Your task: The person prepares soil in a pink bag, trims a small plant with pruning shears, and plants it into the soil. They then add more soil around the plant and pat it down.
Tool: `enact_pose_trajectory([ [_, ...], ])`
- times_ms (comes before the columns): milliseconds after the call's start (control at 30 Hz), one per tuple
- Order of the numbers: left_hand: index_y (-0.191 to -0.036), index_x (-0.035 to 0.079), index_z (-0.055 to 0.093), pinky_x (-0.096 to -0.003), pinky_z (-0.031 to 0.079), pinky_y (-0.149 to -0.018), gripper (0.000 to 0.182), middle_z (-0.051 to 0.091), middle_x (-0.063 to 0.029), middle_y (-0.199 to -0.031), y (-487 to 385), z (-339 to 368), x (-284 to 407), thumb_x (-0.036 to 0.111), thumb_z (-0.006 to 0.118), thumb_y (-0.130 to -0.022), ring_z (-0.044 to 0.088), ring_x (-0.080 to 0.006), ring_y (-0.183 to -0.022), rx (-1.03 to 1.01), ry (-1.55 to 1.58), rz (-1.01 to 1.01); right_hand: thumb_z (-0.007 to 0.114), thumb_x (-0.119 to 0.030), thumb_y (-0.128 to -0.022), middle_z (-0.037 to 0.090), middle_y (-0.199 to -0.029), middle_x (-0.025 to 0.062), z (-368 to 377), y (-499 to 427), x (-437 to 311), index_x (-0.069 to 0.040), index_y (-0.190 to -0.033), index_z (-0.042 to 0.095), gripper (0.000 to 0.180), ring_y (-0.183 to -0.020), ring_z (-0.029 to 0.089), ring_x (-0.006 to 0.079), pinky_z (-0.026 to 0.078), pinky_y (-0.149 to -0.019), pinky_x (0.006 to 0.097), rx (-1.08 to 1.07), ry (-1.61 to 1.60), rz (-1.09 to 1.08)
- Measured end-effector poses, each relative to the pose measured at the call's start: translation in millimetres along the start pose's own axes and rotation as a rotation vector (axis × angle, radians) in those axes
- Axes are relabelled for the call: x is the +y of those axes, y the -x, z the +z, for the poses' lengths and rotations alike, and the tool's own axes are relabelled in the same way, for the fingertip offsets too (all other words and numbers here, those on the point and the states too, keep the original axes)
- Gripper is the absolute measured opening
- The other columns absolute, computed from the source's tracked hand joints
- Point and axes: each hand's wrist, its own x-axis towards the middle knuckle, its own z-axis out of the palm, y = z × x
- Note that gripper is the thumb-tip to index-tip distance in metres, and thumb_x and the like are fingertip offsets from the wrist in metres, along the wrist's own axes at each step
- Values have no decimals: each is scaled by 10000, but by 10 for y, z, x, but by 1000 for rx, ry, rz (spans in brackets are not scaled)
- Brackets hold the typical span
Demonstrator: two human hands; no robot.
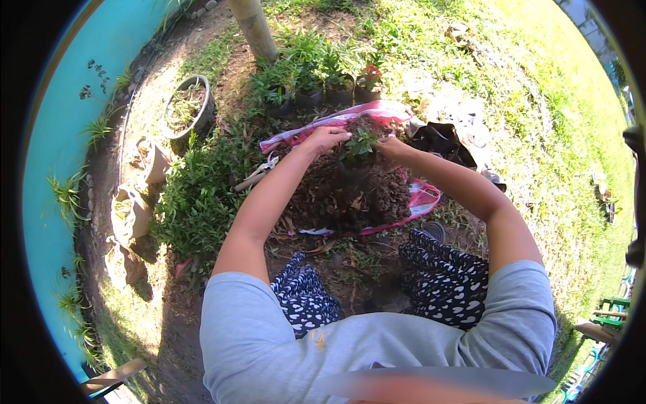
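Note:
A small green leafy plant (361,143) stands upright in what looks like a dark nursery bag (357,164), on a heap of brown soil (323,194). Beneath the soil lies a pink and white striped plastic sheet or sack (348,115). At the plant's left side is my left hand (328,141), fingers bent and close to the leaves; whether it grips anything is unclear. My right hand (391,149) is at the plant's right side, its fingertips partly hidden by leaves and shadow. A tool with a wooden handle (251,181) lies left of the soil.
Potted plants in black bags (309,97) line the far side, beside a bamboo post (255,30). To the left are a leafy green pile (202,187), a round pot (201,113) and several bags (130,214). Black plastic (444,141) lies at right.

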Motion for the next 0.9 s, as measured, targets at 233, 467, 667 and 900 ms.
enact_pose_trajectory([
  [233, -1161, 210, 726, -263, 465, -602, 224, 689, 59, -940, -102, 187, -121, 203, 688, -940, 602, -65, -731, -37, 70, -146, 734, -448, -849, 641, -724, 49, 144, -230, 174, -80, -1094, 754, 442, -608, 591, 153, 496, -547, 335, 176, 148, -122],
  [467, -1165, 167, 731, -247, 452, -528, 278, 684, 28, -887, -24, 110, 22, 80, 621, -924, 598, -67, -659, -144, -33, -80, 732, -316, -850, 692, -818, 99, 190, -180, 32, 4, -1074, 720, 391, -654, 633, 177, 527, -558, 360, 161, 80, -143],
  [667, -1228, 173, 710, -338, 542, -771, 322, 698, 24, -987, -2, 50, 47, 219, 676, -911, 647, -115, -810, -170, -101, -13, 715, -269, -852, 724, -886, 143, 30, -42, -112, -29, -1112, 720, 355, -810, 694, 241, 528, -764, 376, 239, 258, -417],
  [900, -1068, 85, 765, -347, 522, -721, 289, 741, -44, -850, -123, 203, -194, 272, 747, -848, 655, -132, -760, 117, -354, 346, 665, -269, -876, 712, -1038, 205, 167, -52, -137, -62, -1132, 710, 333, -977, 689, 358, 522, -873, 435, 388, 326, -461],
])
